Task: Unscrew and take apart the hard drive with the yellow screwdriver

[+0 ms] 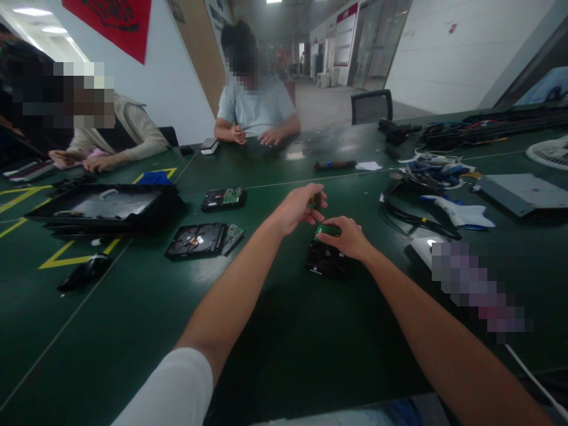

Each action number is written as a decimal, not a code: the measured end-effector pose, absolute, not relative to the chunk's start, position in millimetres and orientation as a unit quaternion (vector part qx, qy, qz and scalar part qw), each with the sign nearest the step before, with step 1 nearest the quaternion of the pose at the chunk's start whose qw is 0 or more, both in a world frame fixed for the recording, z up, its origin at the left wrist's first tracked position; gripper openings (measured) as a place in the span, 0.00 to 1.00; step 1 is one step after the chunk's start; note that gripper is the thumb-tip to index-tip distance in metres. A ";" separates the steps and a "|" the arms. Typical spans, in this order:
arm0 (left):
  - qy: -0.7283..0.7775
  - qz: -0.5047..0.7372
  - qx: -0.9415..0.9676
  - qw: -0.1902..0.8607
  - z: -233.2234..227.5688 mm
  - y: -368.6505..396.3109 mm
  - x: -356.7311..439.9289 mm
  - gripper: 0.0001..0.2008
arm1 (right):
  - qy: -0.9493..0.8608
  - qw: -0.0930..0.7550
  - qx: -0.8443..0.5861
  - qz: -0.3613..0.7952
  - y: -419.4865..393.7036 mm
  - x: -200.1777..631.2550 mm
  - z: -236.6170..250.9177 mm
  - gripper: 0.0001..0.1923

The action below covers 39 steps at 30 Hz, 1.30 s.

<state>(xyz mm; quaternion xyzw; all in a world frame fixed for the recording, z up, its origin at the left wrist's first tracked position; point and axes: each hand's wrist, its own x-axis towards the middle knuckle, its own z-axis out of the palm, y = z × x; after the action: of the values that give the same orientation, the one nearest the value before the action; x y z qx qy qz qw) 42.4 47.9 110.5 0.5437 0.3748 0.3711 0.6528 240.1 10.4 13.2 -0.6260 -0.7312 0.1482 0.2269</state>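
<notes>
A black hard drive (326, 260) lies on the green table in front of me. At its far end is a green circuit board (328, 229), gripped by my right hand (348, 236) with the thumb across its near side. Just beyond and to the left, my left hand (296, 208) is raised with curled fingers around a small dark and yellowish thing (316, 201); its kind is mostly hidden by the fingers. Left of my forearm, another hard drive (195, 241) rests beside a loose circuit board (233, 238). Farther back is a hard drive with its green board showing (223, 199).
To the left stand a black tray (106, 204) and a dark object (84, 272). On the right are black cables (412, 219), a white-and-blue piece (465, 213), a grey metal box (521, 192) and a power strip or similar, blurred. Two people sit across the table.
</notes>
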 end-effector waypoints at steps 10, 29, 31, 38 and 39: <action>0.383 0.379 0.541 0.646 111.9 48.0 41.8 0.16 | -0.726 0.234 -0.630 0.145 9.5 238.7 13.6 0.24; 0.384 0.365 0.545 0.650 113.9 46.7 41.6 0.15 | -0.731 0.223 -0.629 0.143 10.4 239.2 14.2 0.25; 0.384 0.367 0.533 0.659 114.4 45.8 41.7 0.13 | -0.731 0.223 -0.629 0.143 10.1 239.0 14.5 0.25; 0.396 0.389 0.566 0.609 113.7 48.5 40.7 0.14 | -0.727 0.231 -0.630 0.146 12.1 239.6 12.1 0.25; 0.394 0.387 0.573 0.606 113.7 48.3 41.0 0.14 | -0.728 0.232 -0.628 0.145 12.3 239.8 11.9 0.25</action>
<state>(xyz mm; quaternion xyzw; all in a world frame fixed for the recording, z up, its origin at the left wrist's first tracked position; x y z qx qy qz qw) 41.0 48.3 113.7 0.5734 0.3937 0.3867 0.6056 239.8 12.3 11.9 -0.6283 -0.7281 0.1453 0.2323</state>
